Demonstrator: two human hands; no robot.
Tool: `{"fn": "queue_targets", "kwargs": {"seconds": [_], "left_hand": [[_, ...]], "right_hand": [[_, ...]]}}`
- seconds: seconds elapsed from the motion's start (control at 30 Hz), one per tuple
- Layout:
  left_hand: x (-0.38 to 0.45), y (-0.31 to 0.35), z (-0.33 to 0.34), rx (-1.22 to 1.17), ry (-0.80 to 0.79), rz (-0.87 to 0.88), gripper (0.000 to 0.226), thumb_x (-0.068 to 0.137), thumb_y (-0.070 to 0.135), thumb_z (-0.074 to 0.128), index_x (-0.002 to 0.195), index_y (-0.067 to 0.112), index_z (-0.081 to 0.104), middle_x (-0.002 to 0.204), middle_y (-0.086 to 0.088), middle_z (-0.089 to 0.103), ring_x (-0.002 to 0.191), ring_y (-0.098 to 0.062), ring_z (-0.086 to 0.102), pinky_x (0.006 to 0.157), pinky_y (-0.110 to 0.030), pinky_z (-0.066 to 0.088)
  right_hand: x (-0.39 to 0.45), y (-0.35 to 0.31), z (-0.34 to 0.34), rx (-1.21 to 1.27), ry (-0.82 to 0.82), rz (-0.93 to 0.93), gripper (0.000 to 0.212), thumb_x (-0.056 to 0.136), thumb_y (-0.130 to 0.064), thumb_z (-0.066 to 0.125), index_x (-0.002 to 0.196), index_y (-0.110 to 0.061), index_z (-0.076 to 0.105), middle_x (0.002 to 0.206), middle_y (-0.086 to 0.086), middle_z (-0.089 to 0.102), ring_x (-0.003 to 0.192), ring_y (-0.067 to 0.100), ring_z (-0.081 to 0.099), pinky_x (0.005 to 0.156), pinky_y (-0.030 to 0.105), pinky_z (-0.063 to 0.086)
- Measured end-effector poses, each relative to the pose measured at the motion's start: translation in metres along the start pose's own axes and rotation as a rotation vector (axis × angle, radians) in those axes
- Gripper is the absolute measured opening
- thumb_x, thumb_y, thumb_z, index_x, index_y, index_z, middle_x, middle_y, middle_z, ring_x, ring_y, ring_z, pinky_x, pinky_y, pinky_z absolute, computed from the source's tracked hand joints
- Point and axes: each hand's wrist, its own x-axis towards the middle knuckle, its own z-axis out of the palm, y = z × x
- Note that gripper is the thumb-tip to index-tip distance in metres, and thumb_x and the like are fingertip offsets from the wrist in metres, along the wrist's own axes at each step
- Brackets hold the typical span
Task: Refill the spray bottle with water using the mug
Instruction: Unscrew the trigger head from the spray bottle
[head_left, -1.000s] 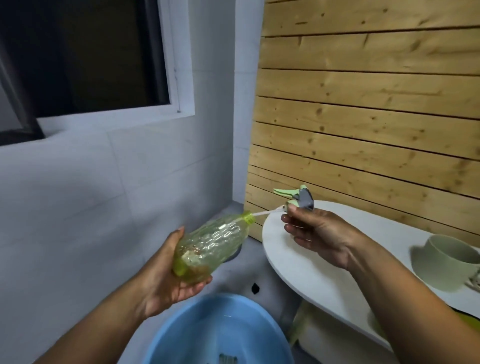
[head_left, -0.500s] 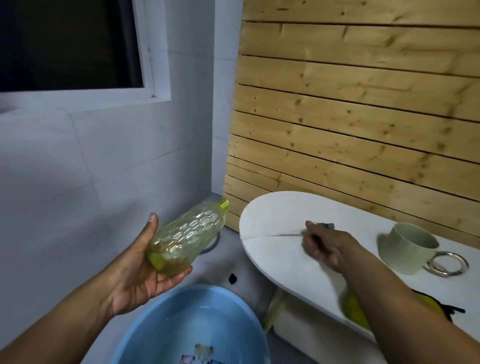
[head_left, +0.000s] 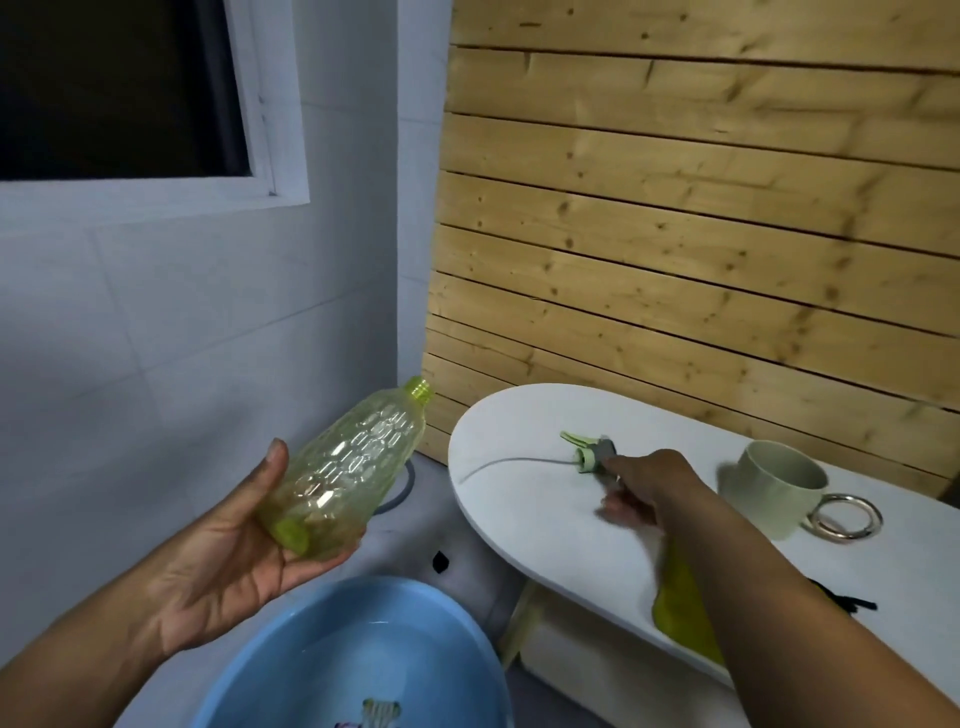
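My left hand (head_left: 228, 551) grips the base of the clear yellow-green spray bottle (head_left: 348, 467), holding it tilted over the basin with its open neck pointing up and right. The spray head (head_left: 589, 451), green and grey with a thin dip tube trailing left, lies on the white table (head_left: 519, 519). My right hand (head_left: 644, 488) is just right of the head, fingertips at its grey end, blurred; whether it still grips the head is unclear. The pale green mug (head_left: 774, 486) stands on the table to the right of that hand.
A blue basin (head_left: 291, 670) with water sits below the bottle. A metal ring (head_left: 847, 517) lies beside the mug. A wooden slat wall runs behind the table, with a tiled wall and window at left. Something yellow-green (head_left: 680, 608) hangs under the table edge.
The spray head came out of the bottle and went down onto the table with my right hand. The hand has now slid back off it, uncovering the head. The bottle stays in my left hand.
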Motion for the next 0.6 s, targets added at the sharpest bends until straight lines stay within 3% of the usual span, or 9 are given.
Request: {"fn": "queue_targets", "kwargs": {"seconds": [0.1, 0.17, 0.23, 0.33, 0.4, 0.47, 0.53, 0.6], "left_hand": [[-0.002, -0.001, -0.006, 0.008, -0.021, 0.029, 0.107, 0.024, 0.038, 0.106, 0.121, 0.007, 0.073, 0.132, -0.021, 0.067, 0.115, -0.038, 0.068, 0.081, -0.057, 0.060], [-0.003, -0.002, -0.008, 0.007, -0.019, 0.054, 0.102, 0.022, 0.034, 0.107, 0.115, 0.007, 0.075, 0.131, -0.020, 0.068, 0.114, -0.037, 0.069, 0.080, -0.058, 0.060], [-0.003, -0.004, -0.011, -0.004, -0.013, 0.078, 0.101, 0.020, 0.033, 0.107, 0.113, 0.007, 0.076, 0.130, -0.020, 0.069, 0.113, -0.037, 0.070, 0.080, -0.061, 0.059], [-0.004, -0.012, -0.012, 0.000, 0.031, 0.085, 0.113, 0.022, 0.041, 0.105, 0.126, 0.014, 0.070, 0.130, -0.016, 0.070, 0.109, -0.033, 0.072, 0.083, -0.060, 0.059], [-0.004, -0.019, -0.011, 0.049, 0.051, 0.075, 0.111, 0.021, 0.049, 0.103, 0.124, 0.022, 0.071, 0.127, -0.010, 0.072, 0.102, -0.025, 0.076, 0.081, -0.049, 0.062], [-0.002, -0.025, -0.008, 0.058, 0.063, 0.068, 0.092, 0.024, 0.051, 0.102, 0.110, 0.026, 0.078, 0.125, -0.007, 0.074, 0.093, -0.019, 0.078, 0.075, -0.040, 0.064], [0.001, -0.027, -0.002, 0.027, 0.071, 0.066, 0.084, 0.033, 0.049, 0.101, 0.110, 0.025, 0.075, 0.128, -0.008, 0.072, 0.094, -0.019, 0.077, 0.075, -0.038, 0.064], [0.006, -0.029, 0.008, 0.025, 0.069, 0.047, 0.103, 0.032, 0.046, 0.103, 0.125, 0.021, 0.067, 0.131, -0.009, 0.070, 0.099, -0.020, 0.076, 0.082, -0.038, 0.063]], "right_hand": [[-0.003, -0.012, -0.021, -0.032, 0.015, -0.064, 0.034, 0.078, -0.025, 0.074, 0.084, 0.007, 0.065, 0.078, 0.026, 0.073, 0.078, 0.040, 0.074, 0.085, 0.054, 0.056], [-0.011, -0.021, -0.039, -0.009, 0.023, -0.134, 0.030, 0.081, -0.017, 0.069, 0.090, 0.011, 0.066, 0.079, 0.026, 0.072, 0.073, 0.038, 0.073, 0.086, 0.054, 0.056], [-0.016, -0.028, -0.057, 0.090, 0.038, -0.217, 0.017, 0.088, -0.011, 0.067, 0.089, 0.006, 0.064, 0.076, 0.021, 0.066, 0.064, 0.031, 0.065, 0.078, 0.044, 0.058], [-0.016, -0.029, -0.089, 0.119, 0.192, -0.317, 0.015, 0.089, -0.010, 0.067, 0.082, 0.003, 0.066, 0.075, 0.017, 0.064, 0.066, 0.028, 0.061, 0.067, 0.034, 0.053], [-0.015, -0.021, -0.110, 0.005, 0.339, -0.375, 0.014, 0.085, -0.016, 0.068, 0.072, -0.013, 0.072, 0.075, 0.012, 0.071, 0.074, 0.030, 0.069, 0.074, 0.036, 0.056], [-0.006, -0.008, -0.127, -0.086, 0.444, -0.372, 0.020, 0.084, -0.017, 0.065, 0.066, -0.020, 0.073, 0.084, 0.009, 0.076, 0.087, 0.033, 0.071, 0.085, 0.041, 0.057], [-0.005, 0.004, -0.137, -0.186, 0.531, -0.376, 0.022, 0.089, -0.013, 0.058, 0.088, -0.016, 0.080, 0.105, 0.010, 0.075, 0.100, 0.034, 0.067, 0.090, 0.036, 0.053], [-0.006, 0.013, -0.143, -0.253, 0.598, -0.376, 0.027, 0.093, -0.012, 0.053, 0.109, -0.013, 0.076, 0.117, 0.011, 0.071, 0.104, 0.035, 0.063, 0.090, 0.039, 0.052]]}}
